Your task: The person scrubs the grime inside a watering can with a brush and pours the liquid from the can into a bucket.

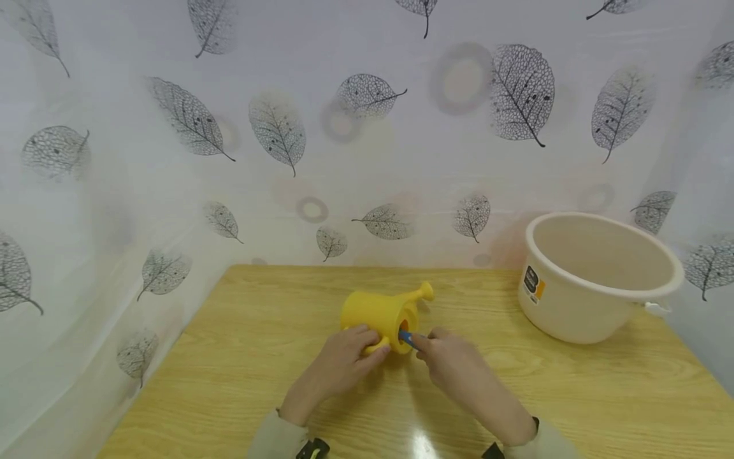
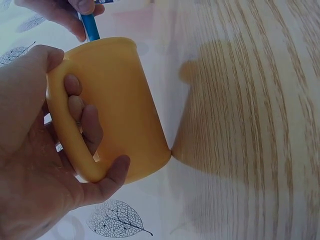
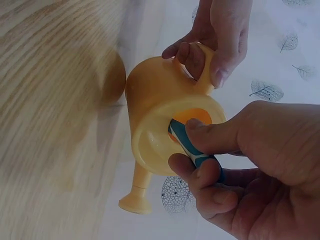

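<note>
A yellow watering can (image 1: 373,311) lies tipped on its side, its opening turned toward the right hand. The left hand (image 1: 342,361) grips its handle; in the left wrist view the fingers of the left hand (image 2: 45,145) pass through the handle (image 2: 67,130). Between thumb and fingers, the right hand (image 1: 459,370) pinches a blue and white tool (image 3: 187,142). The tool's tip is at the can's opening (image 3: 200,114), and how far it reaches inside cannot be told. The spout (image 3: 141,185) points away from the handle.
A large cream bucket (image 1: 573,319) with a label stands at the table's back right. The wooden table (image 1: 246,357) meets a pale sheet printed with leaves (image 1: 367,159) behind it and at the left.
</note>
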A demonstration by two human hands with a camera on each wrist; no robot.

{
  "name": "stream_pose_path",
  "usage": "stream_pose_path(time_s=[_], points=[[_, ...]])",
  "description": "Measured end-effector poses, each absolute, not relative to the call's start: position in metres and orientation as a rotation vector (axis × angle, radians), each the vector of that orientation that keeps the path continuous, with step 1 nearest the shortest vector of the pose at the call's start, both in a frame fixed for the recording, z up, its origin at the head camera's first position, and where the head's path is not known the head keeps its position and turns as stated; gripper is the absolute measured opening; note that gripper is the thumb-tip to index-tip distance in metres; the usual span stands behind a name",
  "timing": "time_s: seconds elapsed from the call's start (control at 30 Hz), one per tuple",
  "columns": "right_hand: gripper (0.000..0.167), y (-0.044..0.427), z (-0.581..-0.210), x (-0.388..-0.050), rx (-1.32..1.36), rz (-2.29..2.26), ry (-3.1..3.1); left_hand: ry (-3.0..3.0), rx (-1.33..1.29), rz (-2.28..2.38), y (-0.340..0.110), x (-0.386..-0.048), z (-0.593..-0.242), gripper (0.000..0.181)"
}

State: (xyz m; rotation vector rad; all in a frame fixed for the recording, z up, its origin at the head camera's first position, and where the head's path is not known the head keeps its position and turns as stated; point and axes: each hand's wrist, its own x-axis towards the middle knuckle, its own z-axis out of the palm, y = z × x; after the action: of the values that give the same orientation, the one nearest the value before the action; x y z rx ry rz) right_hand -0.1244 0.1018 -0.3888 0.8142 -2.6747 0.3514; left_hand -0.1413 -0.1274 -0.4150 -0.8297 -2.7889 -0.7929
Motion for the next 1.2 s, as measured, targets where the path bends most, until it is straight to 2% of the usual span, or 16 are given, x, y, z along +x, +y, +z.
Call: stream_pose_path(time_s=[1.2], points=[[0.028, 0.1021, -0.3873, -0.1266, 0.793, 0.375, -2.704, -2.792, -0.827, -0.791, -0.1295, -0.1429, -0.4171, 0.030]])
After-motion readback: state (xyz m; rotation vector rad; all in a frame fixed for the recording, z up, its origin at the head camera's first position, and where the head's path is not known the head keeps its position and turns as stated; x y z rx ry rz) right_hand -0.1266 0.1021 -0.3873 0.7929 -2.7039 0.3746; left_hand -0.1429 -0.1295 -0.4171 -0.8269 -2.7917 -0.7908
